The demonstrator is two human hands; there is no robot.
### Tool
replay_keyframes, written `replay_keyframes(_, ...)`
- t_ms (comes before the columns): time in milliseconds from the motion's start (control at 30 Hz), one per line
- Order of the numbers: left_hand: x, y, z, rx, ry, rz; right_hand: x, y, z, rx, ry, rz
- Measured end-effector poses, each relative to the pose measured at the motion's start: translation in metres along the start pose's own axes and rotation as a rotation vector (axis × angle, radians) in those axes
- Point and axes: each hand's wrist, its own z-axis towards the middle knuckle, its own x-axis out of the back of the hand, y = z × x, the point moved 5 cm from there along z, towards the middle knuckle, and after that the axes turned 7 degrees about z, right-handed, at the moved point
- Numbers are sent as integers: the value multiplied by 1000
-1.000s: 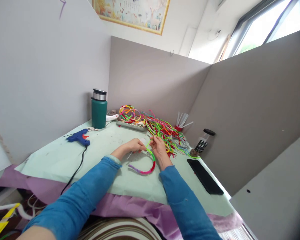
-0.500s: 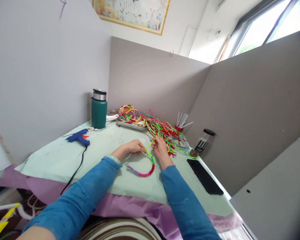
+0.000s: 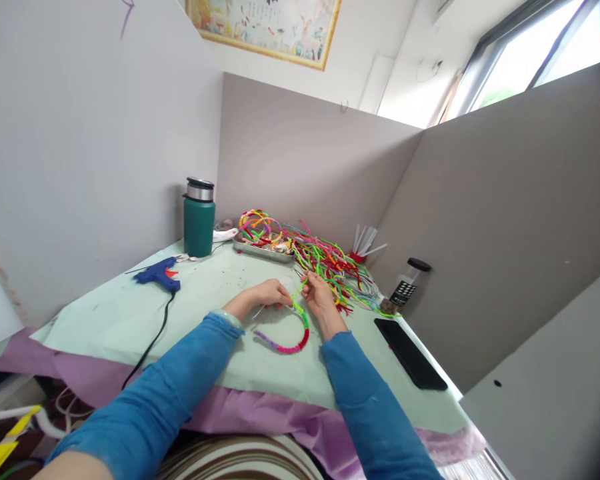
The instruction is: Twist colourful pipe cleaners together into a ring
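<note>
A curved band wrapped in pipe cleaner point(image 3: 293, 349) hangs in an arc below my hands, running from purple through pink and red to green. My left hand point(image 3: 275, 294) pinches its upper, green end. A yellow-green pipe cleaner point(image 3: 299, 289) stretches from that end up to my right hand point(image 3: 316, 292), whose fingers are closed on it. A thin dark pointed thing, too small to name, sticks out by the right fingertips. Thin white strands show under the left hand.
Behind my hands lie a heap of coloured pipe cleaners point(image 3: 325, 257) and a metal tray point(image 3: 265, 252) with finished-looking bands. To the left are a blue glue gun point(image 3: 159, 273) and a green bottle point(image 3: 199, 227). A black phone point(image 3: 410, 353), a lidded jar point(image 3: 407, 283) and white sticks point(image 3: 364, 240) are at the right.
Very little differs. My right hand has shifted slightly at the yellow-green pipe cleaner; the band and my left hand keep their place.
</note>
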Motion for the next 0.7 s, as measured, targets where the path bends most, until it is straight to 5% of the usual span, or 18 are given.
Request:
replay_keyframes(433, 0, 2, -3, 9, 8, -26, 6, -5, 1, 189, 90, -154)
replay_keyframes(700, 13, -11, 5, 72, 205, -35, -7, 3, -5, 88, -19, -415)
